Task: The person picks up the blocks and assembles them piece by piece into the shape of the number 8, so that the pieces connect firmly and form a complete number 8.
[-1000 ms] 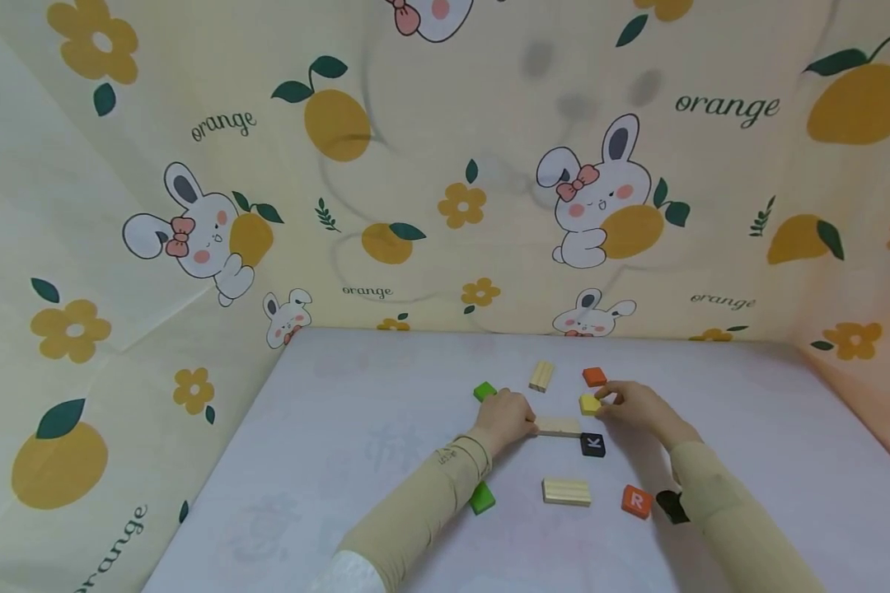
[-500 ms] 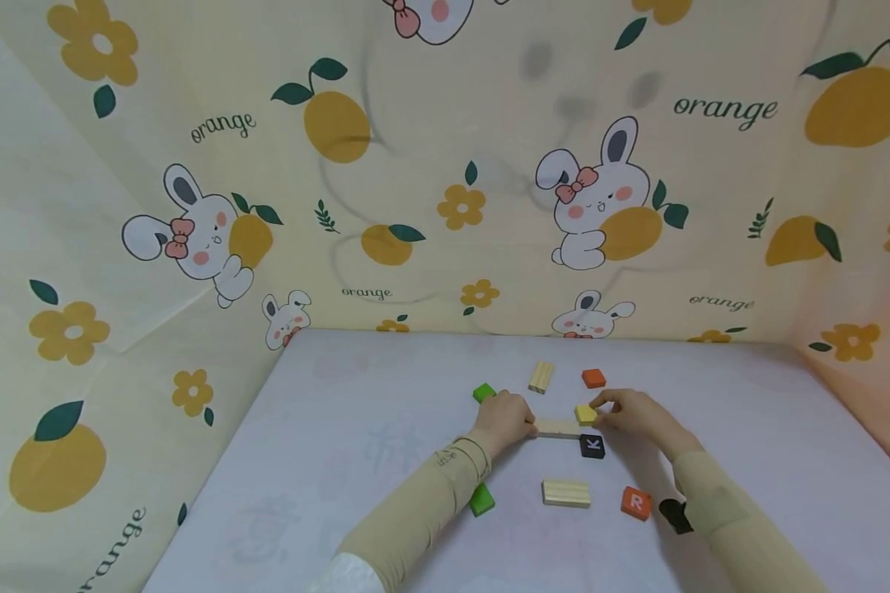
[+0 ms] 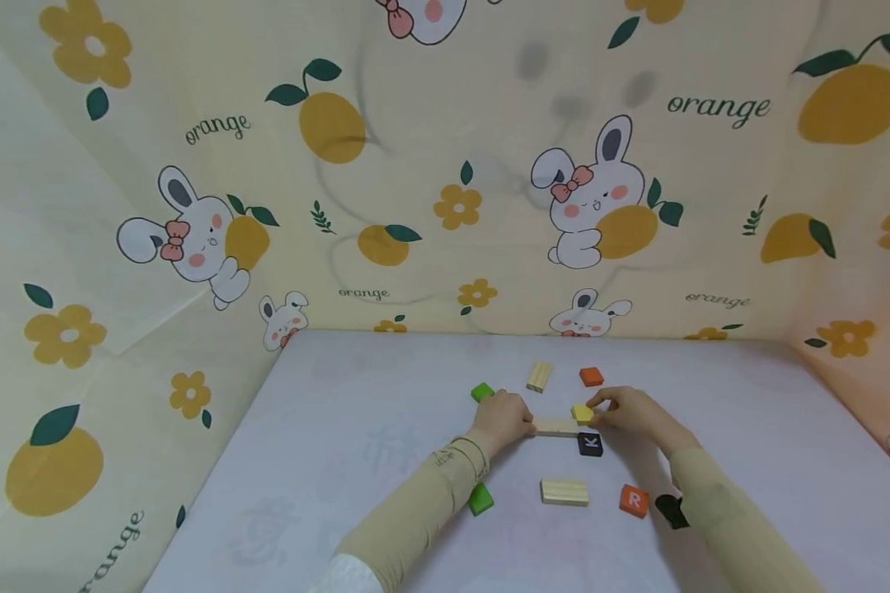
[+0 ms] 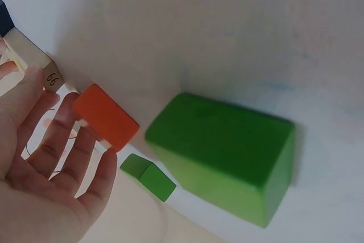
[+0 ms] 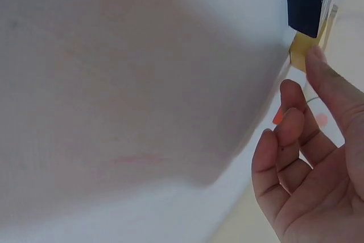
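My left hand (image 3: 502, 420) pinches the left end of a long pale wooden block (image 3: 556, 427); its end face is marked 66 in the left wrist view. An orange block (image 4: 106, 118) is close by the other left fingers; whether they touch it I cannot tell. At the wooden block's right end, my right hand (image 3: 630, 416) holds a small yellow block (image 3: 582, 413) between thumb and fingers. The yellow block sits on the far side of that end, and a black block lettered K (image 3: 590, 445) lies on the near side.
Two green blocks (image 3: 482, 392) (image 3: 480, 499) lie beyond and below the left hand. Farther back are a pale ridged block (image 3: 539, 376) and an orange block (image 3: 592, 376). Nearer me lie another ridged wooden block (image 3: 564, 492), an orange R block (image 3: 634, 501) and a black piece (image 3: 671, 511) beside the right sleeve.
My right hand has brought the yellow block a little left and toward me, up to the wooden block's right end. The left hand has stayed in place.
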`<control>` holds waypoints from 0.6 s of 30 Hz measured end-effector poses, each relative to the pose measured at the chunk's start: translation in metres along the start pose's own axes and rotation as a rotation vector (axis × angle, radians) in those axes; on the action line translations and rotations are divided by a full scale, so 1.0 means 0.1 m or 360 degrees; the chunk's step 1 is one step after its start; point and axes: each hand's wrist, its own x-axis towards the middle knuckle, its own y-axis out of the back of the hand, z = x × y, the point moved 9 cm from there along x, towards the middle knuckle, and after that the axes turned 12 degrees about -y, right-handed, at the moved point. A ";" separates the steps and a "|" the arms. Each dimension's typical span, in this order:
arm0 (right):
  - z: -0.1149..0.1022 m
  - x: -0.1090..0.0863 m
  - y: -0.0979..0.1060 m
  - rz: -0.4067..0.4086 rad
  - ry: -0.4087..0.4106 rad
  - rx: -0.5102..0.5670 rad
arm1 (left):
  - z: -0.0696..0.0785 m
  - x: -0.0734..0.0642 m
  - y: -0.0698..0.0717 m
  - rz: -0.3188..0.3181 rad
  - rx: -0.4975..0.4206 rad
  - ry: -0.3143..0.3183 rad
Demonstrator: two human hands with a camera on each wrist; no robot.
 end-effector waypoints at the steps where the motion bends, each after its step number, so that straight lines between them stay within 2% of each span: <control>1: 0.00 0.01 0.01 0.0005 0.0000 0.0007 | 0.00 0.00 0.01 0.0004 0.0005 -0.0005; 5: 0.00 0.03 0.00 0.0002 0.0013 0.0025 | 0.01 -0.02 0.04 0.0009 0.0065 -0.0052; 12: 0.01 0.01 -0.03 0.0007 -0.0010 0.0074 | 0.14 -0.03 0.02 -0.0018 0.0516 -0.0362; 18: 0.03 0.01 -0.02 0.0014 -0.0013 0.0072 | 0.19 -0.02 0.01 -0.0001 0.0609 -0.0423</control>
